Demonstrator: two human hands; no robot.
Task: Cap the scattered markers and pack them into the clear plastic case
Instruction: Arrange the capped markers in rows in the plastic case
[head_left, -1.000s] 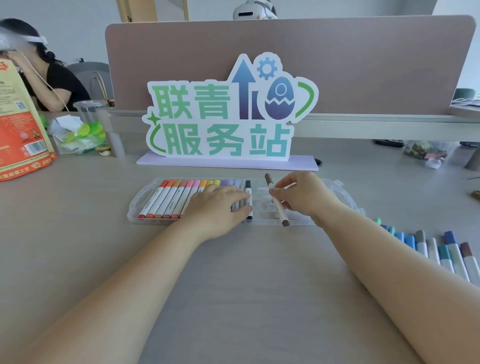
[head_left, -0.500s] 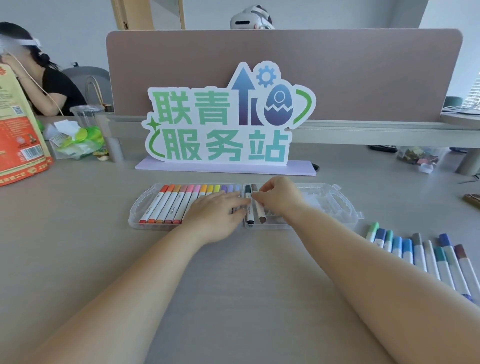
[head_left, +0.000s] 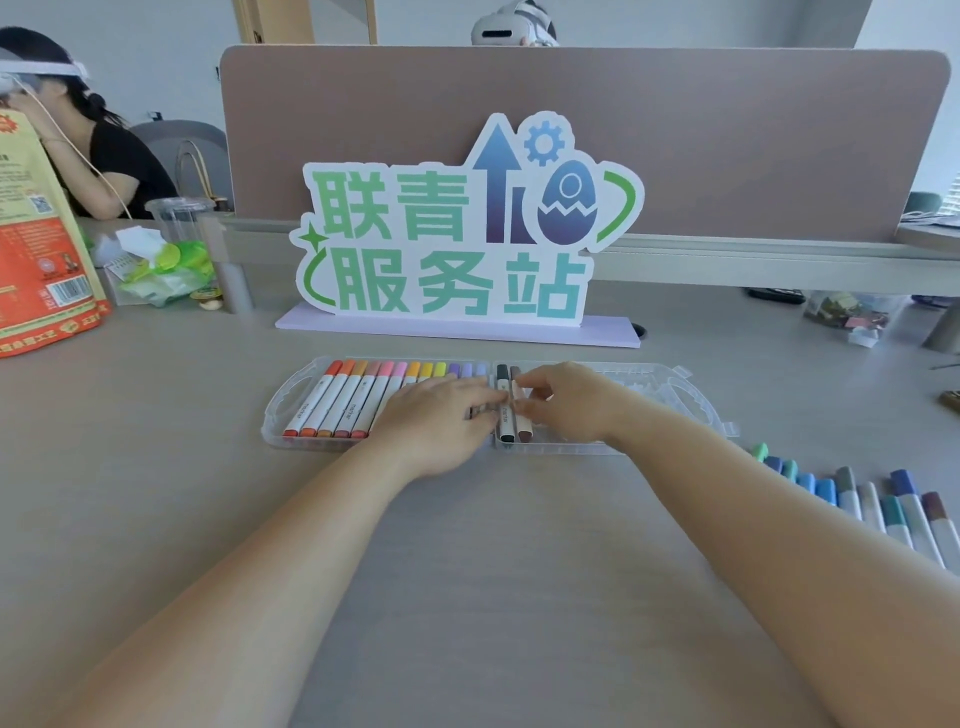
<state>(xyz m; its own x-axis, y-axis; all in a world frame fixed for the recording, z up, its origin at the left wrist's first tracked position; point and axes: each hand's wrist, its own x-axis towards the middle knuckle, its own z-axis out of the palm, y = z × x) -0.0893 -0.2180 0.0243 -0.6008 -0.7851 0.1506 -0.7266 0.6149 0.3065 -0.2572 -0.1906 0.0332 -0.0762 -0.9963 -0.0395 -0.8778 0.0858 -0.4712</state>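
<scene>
The clear plastic case (head_left: 696, 410) lies open on the desk. Its left half holds a row of capped markers (head_left: 337, 405), red through purple. In the right half a black marker (head_left: 505, 415) and a brown marker (head_left: 524, 434) lie side by side. My left hand (head_left: 436, 421) rests flat on the packed row, fingertips reaching the black marker. My right hand (head_left: 566, 405) pinches the brown marker with curled fingers, holding it down in the case. Several capped green, blue and grey loose markers (head_left: 857, 499) lie on the desk at right.
A standing cut-out sign (head_left: 457, 244) is just behind the case, with a desk divider (head_left: 727, 145) behind it. An orange bag (head_left: 41, 260), a plastic cup (head_left: 179, 223) and green wrappers sit at far left near a seated person. A small clear bag (head_left: 852, 312) lies at far right.
My right hand lowered the brown marker from a tilted hold above the case into the slot beside the black marker. My left hand stayed on the packed row.
</scene>
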